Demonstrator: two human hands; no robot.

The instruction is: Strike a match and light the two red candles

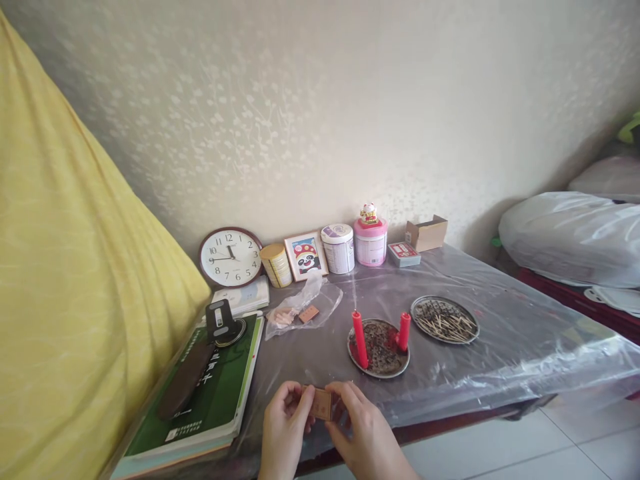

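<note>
matchbox (321, 403), small and brown, held just above the front edge of a plastic-covered surface (500, 347). beyond it a round metal dish (380, 375) carries two upright red candles (359, 340). left hand (285, 427) and right hand (363, 433) meet at the box, fingers of both pinching its ends. a light hold by the sleeve's edges would likely let the tray slide freely.

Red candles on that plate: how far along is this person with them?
Done: two red candles stand on a round metal plate, and a second plate holds a heap of matchsticks. In hand: the left hand and right hand hold a small matchbox. Left: neither candle shows a flame.
</note>
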